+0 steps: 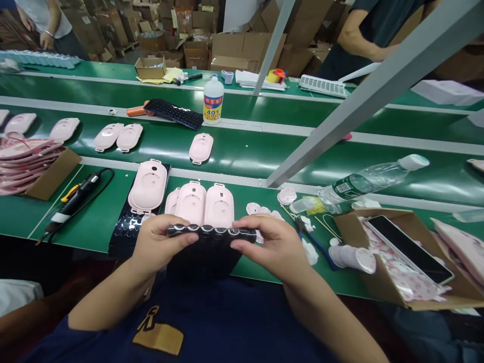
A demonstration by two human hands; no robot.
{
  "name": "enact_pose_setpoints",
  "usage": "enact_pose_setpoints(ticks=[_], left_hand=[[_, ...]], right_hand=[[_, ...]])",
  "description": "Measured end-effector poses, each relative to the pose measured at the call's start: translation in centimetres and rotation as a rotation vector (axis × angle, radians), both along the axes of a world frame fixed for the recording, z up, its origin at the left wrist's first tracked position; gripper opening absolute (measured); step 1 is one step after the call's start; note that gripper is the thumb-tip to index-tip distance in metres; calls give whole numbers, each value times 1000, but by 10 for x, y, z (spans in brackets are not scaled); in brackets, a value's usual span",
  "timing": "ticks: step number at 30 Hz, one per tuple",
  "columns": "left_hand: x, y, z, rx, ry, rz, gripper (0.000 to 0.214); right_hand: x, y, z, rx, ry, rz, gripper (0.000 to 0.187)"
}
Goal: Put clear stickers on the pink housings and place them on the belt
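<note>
A black sheet with rows of shiny round pads (212, 233) is bent over near the table's front edge. My left hand (161, 242) pinches its left end, and my right hand (266, 242) grips the right end, thumbs toward me. Just beyond the sheet lie pink oval plastic casings (219, 204), partly overlapping. To the left, a larger-looking pink casing (148, 184) rests on a stack of similar black sheets (123, 234). Right of my right hand are small round pink discs (260, 207) and blue-handled pliers (321, 247).
At left, a power screwdriver (73, 199) lies beside a carton of pink parts (56, 174). Pink casings (201, 148) sit on the green belt, with a glue bottle (214, 101) behind. A water bottle (363, 181), a carton holding a phone (410, 249) and a slanted metal post (340, 111) stand right.
</note>
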State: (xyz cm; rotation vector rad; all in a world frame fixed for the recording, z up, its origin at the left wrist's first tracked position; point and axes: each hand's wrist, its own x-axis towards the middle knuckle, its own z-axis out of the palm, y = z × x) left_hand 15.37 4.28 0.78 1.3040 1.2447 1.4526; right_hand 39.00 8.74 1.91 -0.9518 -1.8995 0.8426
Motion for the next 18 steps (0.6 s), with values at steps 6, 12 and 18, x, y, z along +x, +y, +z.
enact_pose_setpoints(ticks=[6,12,18], left_hand=[[1,-2,1,-62,-42,34,24],[3,0,9,-192,-181,-206,38],[1,-9,24,-29,0,-35,15]], right_hand=[[-5,-5,-5,-137,284,34,19],[-5,-2,-9,-196,350,82,27],[5,2,2,-21,215,131,31]])
